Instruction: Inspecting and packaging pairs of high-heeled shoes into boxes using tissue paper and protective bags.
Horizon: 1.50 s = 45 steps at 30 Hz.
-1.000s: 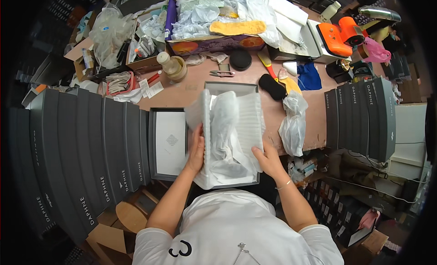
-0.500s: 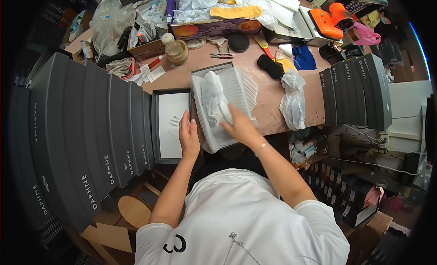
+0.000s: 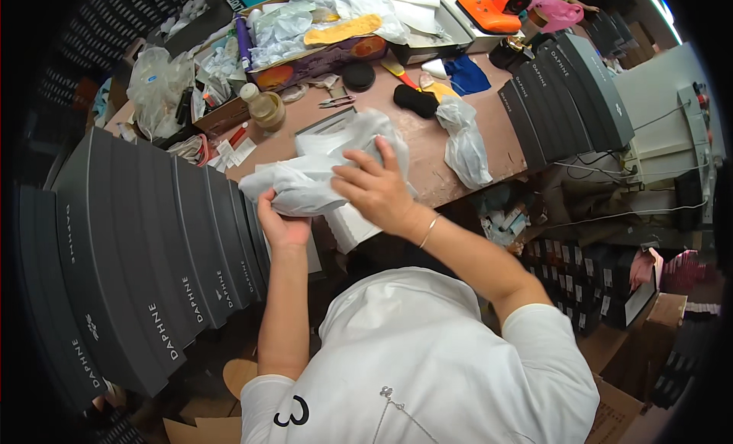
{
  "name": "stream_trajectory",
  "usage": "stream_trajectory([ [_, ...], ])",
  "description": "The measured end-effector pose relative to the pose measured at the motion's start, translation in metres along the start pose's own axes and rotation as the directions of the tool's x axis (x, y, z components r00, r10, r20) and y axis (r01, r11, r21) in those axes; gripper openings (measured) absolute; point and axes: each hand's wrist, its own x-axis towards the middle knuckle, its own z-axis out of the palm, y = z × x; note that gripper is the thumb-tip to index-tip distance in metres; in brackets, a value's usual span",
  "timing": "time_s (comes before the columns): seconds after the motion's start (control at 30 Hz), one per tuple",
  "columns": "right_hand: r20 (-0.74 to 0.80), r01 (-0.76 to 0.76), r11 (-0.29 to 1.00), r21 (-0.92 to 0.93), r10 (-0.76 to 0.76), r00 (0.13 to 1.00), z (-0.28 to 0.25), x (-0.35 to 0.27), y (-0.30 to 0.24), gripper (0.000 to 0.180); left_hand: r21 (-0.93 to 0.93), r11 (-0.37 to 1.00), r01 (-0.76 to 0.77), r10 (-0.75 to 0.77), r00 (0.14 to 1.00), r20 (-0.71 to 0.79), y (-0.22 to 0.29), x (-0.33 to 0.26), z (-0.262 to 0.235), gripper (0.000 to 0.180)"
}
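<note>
A long bundle wrapped in thin white paper point(image 3: 294, 184) is raised over the near edge of the table, tilted to the left. My left hand point(image 3: 285, 224) grips its left end from below, with the thumb over the paper. What lies inside the wrapping is hidden. Over the bundle's right part is my right hand point(image 3: 378, 186), its spread fingers touching the loose paper. Beneath both hands, an open box lined with white paper point(image 3: 353, 226) is mostly covered. To the right on the table lies another white-wrapped bundle point(image 3: 464, 142).
Tall stacks of dark grey boxes stand at the left point(image 3: 130, 261) and right point(image 3: 561, 100). Behind are a glue jar point(image 3: 263, 106), thread snips point(image 3: 337, 101), a black round lid point(image 3: 358, 77), a black sponge point(image 3: 415, 101) and a paper-filled carton point(image 3: 317, 66).
The wrapped bundle has been lifted out of the lined box and swung left. My left hand has moved from the box's side onto it, and my view has turned slightly.
</note>
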Motion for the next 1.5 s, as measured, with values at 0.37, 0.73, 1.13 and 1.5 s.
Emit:
stream_trajectory([
  [0.37, 0.704, -0.662, -0.275, 0.697, 0.433, 0.562, -0.013, -0.020, 0.036, 0.044, 0.116, 0.984, -0.135, 0.105, 0.967, 0.232, 0.008, 0.014, -0.014, 0.054],
  [0.73, 0.417, -0.683, 0.016, 0.730, 0.782, 0.463, -0.024, -0.054, 0.059, 0.030, 0.959, -0.109, -0.261, 0.354, 0.892, 0.282, 0.019, -0.008, -0.040, 0.056],
  [1.13, 0.245, -0.134, 0.890, 0.436, 0.025, 0.969, 0.029, 0.008, 0.008, 0.042, 0.133, 0.960, 0.245, -0.257, 0.964, 0.076, -0.042, -0.068, -0.005, 0.052],
  [1.5, 0.571, -0.344, 0.883, 0.320, 0.110, 0.814, 0.037, 0.018, -0.026, 0.072, 0.251, 0.958, 0.140, -0.165, 0.983, 0.083, -0.050, -0.082, -0.039, 0.074],
])
